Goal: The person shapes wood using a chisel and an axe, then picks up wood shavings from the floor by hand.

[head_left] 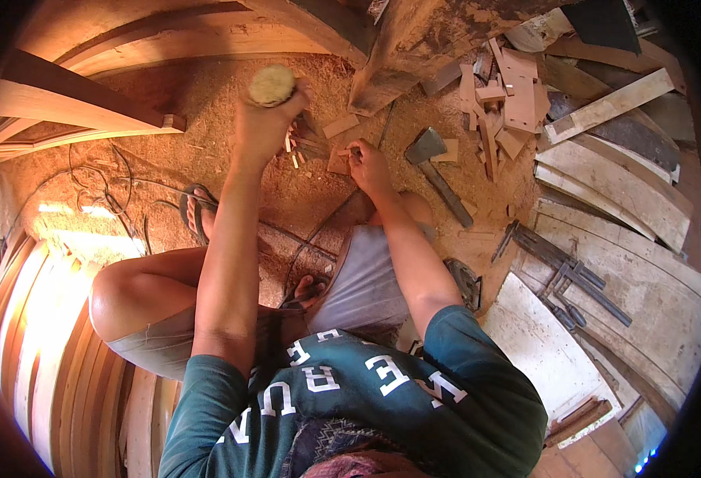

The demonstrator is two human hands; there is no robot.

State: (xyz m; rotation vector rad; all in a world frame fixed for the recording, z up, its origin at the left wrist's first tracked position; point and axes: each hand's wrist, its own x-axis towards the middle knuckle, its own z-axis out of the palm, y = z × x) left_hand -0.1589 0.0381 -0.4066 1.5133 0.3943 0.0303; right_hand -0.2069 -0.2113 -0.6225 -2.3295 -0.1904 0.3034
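My left hand (263, 131) is raised ahead of me, its fingers wrapped round a thick wooden piece (271, 85) with a pale round end, like a mallet head; its shape below is hidden. Thin wood slivers (294, 151) show beside that hand. Lower and to the right, my right hand (369, 167) has its fingertips pinched at a small brown wooden block (337, 162) near the floor. An axe-like hammer (439, 177) with a wooden handle lies on the sawdust to the right of this hand.
Offcuts (518, 95) are piled at the far right, with curved boards (613, 187) beyond. A metal clamp (561, 271) rests on boards at right. A heavy wooden post (414, 48) rises ahead. Black cable (111, 187) loops across the sawdust at left, near my sandalled foot (199, 213).
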